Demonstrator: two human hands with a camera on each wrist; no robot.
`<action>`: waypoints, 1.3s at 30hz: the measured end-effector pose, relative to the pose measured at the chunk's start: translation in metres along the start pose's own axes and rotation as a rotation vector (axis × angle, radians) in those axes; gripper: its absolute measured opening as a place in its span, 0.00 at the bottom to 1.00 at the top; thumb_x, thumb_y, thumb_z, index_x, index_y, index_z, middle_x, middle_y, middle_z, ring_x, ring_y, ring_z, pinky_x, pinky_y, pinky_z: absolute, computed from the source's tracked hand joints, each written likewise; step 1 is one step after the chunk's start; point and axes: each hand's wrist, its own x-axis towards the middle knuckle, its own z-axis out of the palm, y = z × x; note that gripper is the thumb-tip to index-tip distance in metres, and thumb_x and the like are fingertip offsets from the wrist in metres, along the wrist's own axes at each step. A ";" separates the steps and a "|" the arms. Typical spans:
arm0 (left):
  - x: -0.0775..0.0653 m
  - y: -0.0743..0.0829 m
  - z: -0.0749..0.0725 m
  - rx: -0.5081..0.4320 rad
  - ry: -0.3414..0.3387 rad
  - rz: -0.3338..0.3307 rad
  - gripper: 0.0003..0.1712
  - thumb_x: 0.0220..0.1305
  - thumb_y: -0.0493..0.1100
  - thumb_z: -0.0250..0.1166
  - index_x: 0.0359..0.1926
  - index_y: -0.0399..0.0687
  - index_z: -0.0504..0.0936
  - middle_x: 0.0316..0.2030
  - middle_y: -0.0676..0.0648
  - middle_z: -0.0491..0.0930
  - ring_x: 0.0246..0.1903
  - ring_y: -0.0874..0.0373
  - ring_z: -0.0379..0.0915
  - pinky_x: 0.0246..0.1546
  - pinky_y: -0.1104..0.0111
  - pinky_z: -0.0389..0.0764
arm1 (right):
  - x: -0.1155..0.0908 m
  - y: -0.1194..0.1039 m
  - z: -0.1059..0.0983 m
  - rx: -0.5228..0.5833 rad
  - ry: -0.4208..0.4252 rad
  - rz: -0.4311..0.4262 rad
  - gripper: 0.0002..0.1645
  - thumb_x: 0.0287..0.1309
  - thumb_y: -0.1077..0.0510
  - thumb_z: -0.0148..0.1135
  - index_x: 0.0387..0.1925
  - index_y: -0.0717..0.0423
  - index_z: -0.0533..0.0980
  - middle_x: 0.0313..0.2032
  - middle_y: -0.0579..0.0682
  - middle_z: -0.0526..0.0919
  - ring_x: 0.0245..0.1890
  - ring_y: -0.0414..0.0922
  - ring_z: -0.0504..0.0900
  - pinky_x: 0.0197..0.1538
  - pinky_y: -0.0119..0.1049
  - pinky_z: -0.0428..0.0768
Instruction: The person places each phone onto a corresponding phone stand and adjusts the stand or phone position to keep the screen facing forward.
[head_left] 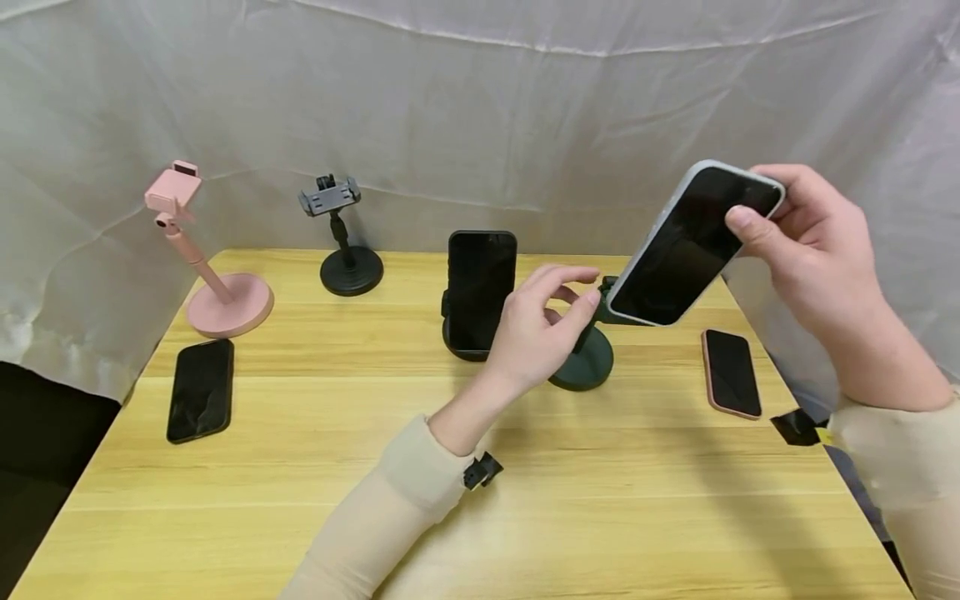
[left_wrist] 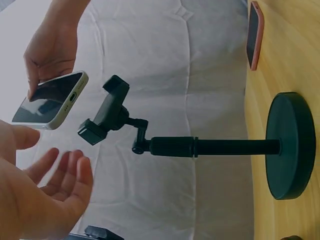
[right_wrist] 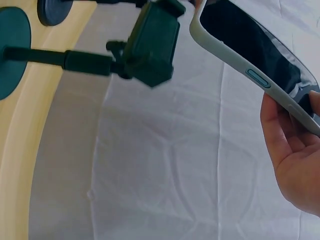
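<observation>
- By the right hand (head_left: 817, 242), at the right of the head frame, a grey-cased phone (head_left: 686, 254) is being gripped near its upper end; its dark screen is being touched by the thumb.
- The grey-cased phone is being held tilted in the air, upper right of that frame.
- The left hand (head_left: 536, 329), just right of centre, is being held with fingers loosely bent and a narrow gap to the thumb; whether the phone's lower corner is being touched cannot be told.
- Beneath the phone, a dark green stand (head_left: 583, 367) is being partly hidden by both; in the left wrist frame, clamp, pole and round base are being shown, the clamp apart from the phone.
- At the head frame's centre, an upright black phone (head_left: 482, 287) is being held by a black-based stand (head_left: 467, 355).
- By the wooden table (head_left: 637, 533), a pink-edged phone (head_left: 732, 373) at right and a flat black phone (head_left: 201, 390) at left are being supported.
- At upper left, a pink stand (head_left: 231, 307) and a small black stand (head_left: 351, 272) are being backed by a pale curtain (head_left: 480, 125).
</observation>
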 end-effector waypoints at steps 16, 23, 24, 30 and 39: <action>0.002 -0.013 0.016 -0.011 -0.089 -0.145 0.21 0.68 0.39 0.72 0.59 0.41 0.81 0.55 0.43 0.78 0.43 0.64 0.78 0.42 0.76 0.84 | 0.016 0.006 -0.016 0.030 -0.034 0.037 0.16 0.66 0.77 0.60 0.53 0.67 0.78 0.34 0.54 0.85 0.31 0.42 0.87 0.35 0.29 0.87; 0.006 -0.015 0.016 0.003 -0.091 -0.145 0.18 0.67 0.37 0.72 0.56 0.40 0.83 0.52 0.46 0.81 0.44 0.62 0.79 0.48 0.78 0.82 | 0.020 0.014 -0.013 0.054 -0.063 0.063 0.16 0.66 0.77 0.59 0.53 0.66 0.79 0.34 0.54 0.85 0.31 0.42 0.88 0.34 0.30 0.87; 0.006 -0.015 0.016 0.001 -0.089 -0.147 0.18 0.67 0.37 0.72 0.56 0.40 0.83 0.51 0.46 0.81 0.44 0.62 0.79 0.49 0.78 0.82 | 0.020 0.015 -0.012 0.046 -0.064 0.066 0.16 0.66 0.76 0.60 0.53 0.65 0.79 0.34 0.54 0.85 0.31 0.41 0.88 0.34 0.30 0.87; 0.006 -0.012 0.017 -0.038 -0.058 -0.175 0.18 0.66 0.35 0.71 0.56 0.36 0.84 0.50 0.44 0.83 0.45 0.60 0.80 0.48 0.76 0.83 | 0.022 0.017 -0.010 -0.009 -0.079 0.074 0.16 0.67 0.74 0.60 0.54 0.63 0.79 0.34 0.52 0.85 0.30 0.40 0.87 0.33 0.28 0.87; 0.005 -0.012 0.018 -0.023 -0.022 -0.168 0.17 0.65 0.34 0.71 0.54 0.35 0.85 0.46 0.43 0.84 0.43 0.54 0.82 0.46 0.79 0.83 | 0.025 0.023 -0.009 -0.043 -0.160 0.029 0.18 0.68 0.73 0.61 0.58 0.68 0.74 0.35 0.53 0.83 0.30 0.41 0.86 0.33 0.29 0.87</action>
